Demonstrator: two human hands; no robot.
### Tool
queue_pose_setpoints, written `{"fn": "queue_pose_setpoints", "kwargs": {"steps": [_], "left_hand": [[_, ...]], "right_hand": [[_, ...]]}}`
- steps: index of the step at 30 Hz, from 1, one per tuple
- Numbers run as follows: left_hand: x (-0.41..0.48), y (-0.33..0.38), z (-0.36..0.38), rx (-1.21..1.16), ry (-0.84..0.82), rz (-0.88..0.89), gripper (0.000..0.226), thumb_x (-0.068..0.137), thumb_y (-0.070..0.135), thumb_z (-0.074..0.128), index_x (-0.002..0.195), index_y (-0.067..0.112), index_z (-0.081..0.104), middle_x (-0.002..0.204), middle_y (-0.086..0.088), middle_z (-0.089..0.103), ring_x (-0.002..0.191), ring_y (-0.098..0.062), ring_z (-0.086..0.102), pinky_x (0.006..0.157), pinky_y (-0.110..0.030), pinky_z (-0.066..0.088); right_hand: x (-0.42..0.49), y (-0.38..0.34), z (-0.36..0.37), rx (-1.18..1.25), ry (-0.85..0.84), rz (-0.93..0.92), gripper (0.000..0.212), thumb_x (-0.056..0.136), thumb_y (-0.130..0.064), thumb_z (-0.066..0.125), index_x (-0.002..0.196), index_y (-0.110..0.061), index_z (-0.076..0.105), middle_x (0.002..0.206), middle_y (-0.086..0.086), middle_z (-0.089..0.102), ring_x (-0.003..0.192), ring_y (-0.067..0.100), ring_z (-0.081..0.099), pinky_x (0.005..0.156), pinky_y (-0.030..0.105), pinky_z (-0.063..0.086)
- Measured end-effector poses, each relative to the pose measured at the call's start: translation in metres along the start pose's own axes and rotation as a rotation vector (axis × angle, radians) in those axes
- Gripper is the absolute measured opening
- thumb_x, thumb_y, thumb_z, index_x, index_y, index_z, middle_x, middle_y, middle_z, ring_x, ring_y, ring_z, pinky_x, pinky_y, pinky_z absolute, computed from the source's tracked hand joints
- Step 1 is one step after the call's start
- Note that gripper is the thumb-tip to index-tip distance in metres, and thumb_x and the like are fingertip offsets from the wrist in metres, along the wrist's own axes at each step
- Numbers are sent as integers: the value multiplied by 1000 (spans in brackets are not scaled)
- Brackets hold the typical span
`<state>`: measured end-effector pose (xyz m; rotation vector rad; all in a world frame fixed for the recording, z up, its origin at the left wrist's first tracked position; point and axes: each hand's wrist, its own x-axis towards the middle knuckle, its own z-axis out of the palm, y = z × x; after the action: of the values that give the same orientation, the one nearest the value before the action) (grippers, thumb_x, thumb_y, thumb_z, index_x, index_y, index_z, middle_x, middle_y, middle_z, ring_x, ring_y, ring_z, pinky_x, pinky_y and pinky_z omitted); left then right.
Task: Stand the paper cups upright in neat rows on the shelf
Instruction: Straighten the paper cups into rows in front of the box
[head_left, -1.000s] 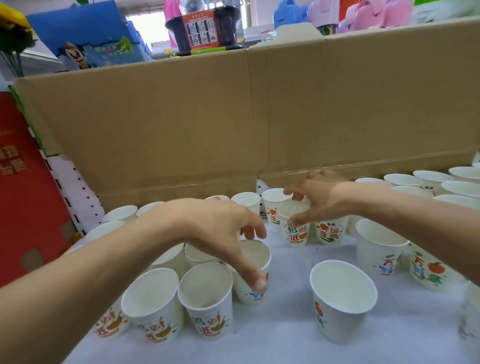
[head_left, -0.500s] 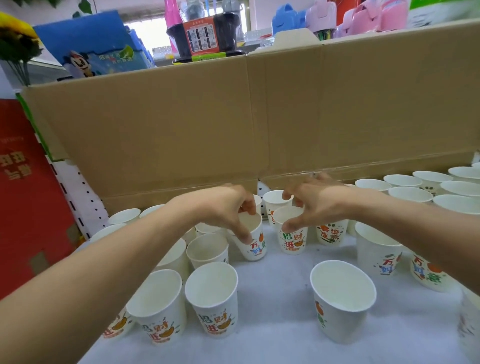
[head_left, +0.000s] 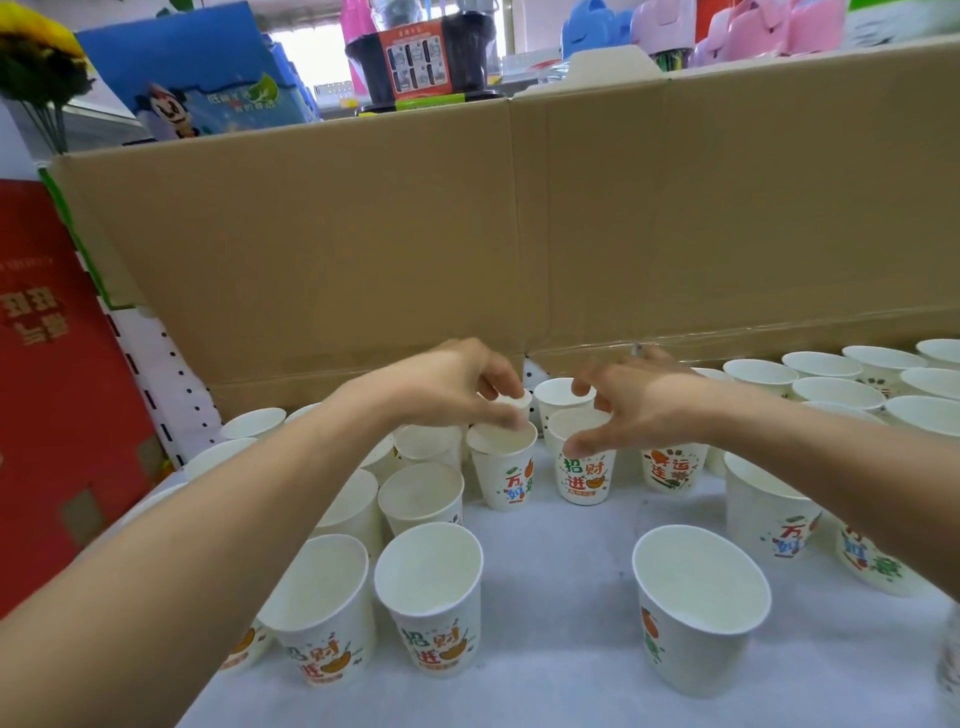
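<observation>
- Paper cups (head_left: 431, 597): white with coloured print, standing mouth-up on the white shelf (head_left: 561, 618). One group is at the left, rows run along the far right, and a single cup (head_left: 696, 608) stands at the near right.
- Cup A (head_left: 506, 470): upright at mid-shelf, just beside cup B. The left thumb tip rests at its back rim.
- Left hand (head_left: 447, 387): fingers (head_left: 496, 379) curled and arched over a rear cup (head_left: 521, 401), whose rim shows between forefinger and thumb. Cannot tell whether they pinch it.
- Cup B (head_left: 584, 473): upright, with the right thumb against its near rim.
- Right hand (head_left: 644, 405): fingers (head_left: 584, 387) bent narrow over the mouth of cup B, holding it.
- Cardboard box (head_left: 519, 234): its wall stands behind the cups.
- Red carton (head_left: 47, 389): at the far left.
</observation>
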<state>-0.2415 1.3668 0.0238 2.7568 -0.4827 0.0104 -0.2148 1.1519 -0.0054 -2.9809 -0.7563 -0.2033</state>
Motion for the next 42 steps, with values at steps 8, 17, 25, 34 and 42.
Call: {"fn": "queue_pose_setpoints", "kwargs": {"steps": [8, 17, 25, 34, 42], "left_hand": [[-13, -6, -11, 45, -19, 1, 15, 76, 37, 78, 87, 27, 75, 82, 16, 72, 79, 3, 64, 71, -16, 48], [-1, -7, 14, 126, -101, 21, 6, 77, 24, 77, 80, 29, 75, 80, 13, 70, 79, -4, 62, 70, -18, 46], [-2, -10, 12, 208, -98, 34, 5, 81, 23, 73, 85, 25, 73, 87, 13, 71, 83, -3, 59, 75, -22, 46], [-10, -3, 14, 183, -70, 35, 19, 81, 35, 67, 100, 33, 71, 100, 16, 66, 86, 2, 56, 69, -18, 45], [-4, -6, 22, 261, -67, 42, 15, 82, 35, 71, 97, 30, 73, 91, 12, 69, 88, -10, 61, 77, -26, 47]], "right_hand": [[3, 1, 4, -28, 19, 30, 75, 75, -73, 57, 130, -25, 45, 126, -3, 62, 120, 22, 52, 111, 44, 24], [3, -3, 2, -65, 26, 32, 75, 76, -72, 57, 133, -25, 44, 129, -4, 60, 121, 22, 49, 104, 39, 27], [4, -3, 5, -34, 7, 30, 76, 74, -74, 57, 132, -27, 44, 127, -3, 61, 121, 22, 50, 107, 40, 26], [0, -1, -1, 75, -17, 23, 69, 76, -65, 62, 132, -29, 44, 125, -6, 61, 116, 17, 53, 103, 37, 30], [-3, -6, -2, 101, -22, 30, 68, 78, -62, 64, 133, -28, 44, 129, -5, 58, 120, 19, 51, 106, 38, 27]]}}
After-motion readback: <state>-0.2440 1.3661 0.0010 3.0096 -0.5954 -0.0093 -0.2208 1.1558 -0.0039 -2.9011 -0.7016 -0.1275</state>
